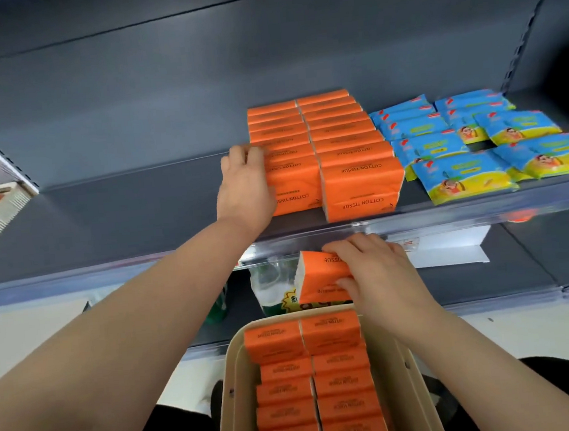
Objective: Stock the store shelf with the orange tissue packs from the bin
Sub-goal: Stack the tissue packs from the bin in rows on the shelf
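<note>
1. Head view. Grips one loose pack (317,274), an orange one, in the right hand (381,275), pinched between fingers and thumb. Holds it just above the tan bin (232,391) and just under the clear shelf rail (109,275).
2. Holds the left hand (244,188) against the left side of the orange shelf packs (342,148), fingers bent over the top of the left row.
3. Shows those shelf packs in two rows on the dark shelf (121,209), with blue packs (460,155) just beside them on the right. Shows many more bin packs (310,367) waiting in two rows.
4. Could bump the loose pack on the shelf rail on the way up, with so little room under it. Could knock it out of the fingers.
5. Could push the front shelf packs off the edge, with the right row already at the front.
6. Could leave the left row crooked from a push on one side only.
7. Hides the left thumb behind the hand, so hard to tell how tight that hold is. Cuts off the near end of the bin. Hard to make out the things on the lower shelf behind the loose pack.
</note>
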Demonstrator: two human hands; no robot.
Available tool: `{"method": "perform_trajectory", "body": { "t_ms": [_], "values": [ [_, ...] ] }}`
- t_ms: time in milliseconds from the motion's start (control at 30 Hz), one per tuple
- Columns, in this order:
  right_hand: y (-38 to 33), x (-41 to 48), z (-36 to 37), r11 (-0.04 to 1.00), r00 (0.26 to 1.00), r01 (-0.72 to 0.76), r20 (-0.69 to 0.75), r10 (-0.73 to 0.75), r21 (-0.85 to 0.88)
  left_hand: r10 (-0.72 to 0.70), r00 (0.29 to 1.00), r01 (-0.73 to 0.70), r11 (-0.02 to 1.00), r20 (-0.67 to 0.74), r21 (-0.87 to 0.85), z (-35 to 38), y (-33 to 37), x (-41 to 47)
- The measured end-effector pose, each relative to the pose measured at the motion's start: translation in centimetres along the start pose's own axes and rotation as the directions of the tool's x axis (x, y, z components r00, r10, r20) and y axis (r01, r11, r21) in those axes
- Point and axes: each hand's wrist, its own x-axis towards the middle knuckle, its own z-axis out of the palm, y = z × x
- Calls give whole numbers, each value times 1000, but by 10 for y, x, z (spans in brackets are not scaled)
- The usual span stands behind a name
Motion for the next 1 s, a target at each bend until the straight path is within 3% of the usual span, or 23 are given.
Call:
{"method": "perform_trajectory", "body": {
  "t_ms": [167,300,433,700,800,1000],
  "values": [
    [-14,9,-12,999,994,43,-104,-43,-8,22,988,-47,986,-151,-162,-13,-32,-55],
    [-32,51,-31,996,973,76,-218,-82,-35,8,988,-33,985,-151,-168,-4,-55,-94],
    [-48,96,-39,996,975,71,-207,-79,-47,-130,978,87,965,-163,-247,-7,-50,-98],
    [-47,123,-13,974,996,19,-84,-39,-225,-117,977,69,965,-179,-254,-14,-49,-103],
    [-47,122,-8,951,992,-3,-118,-35,-310,-97,979,50,966,-177,-253,-15,-50,-103],
    [-50,111,-4,955,982,29,-169,-83,-296,-70,980,21,967,-188,-253,-17,-51,-104]
  ]
}}
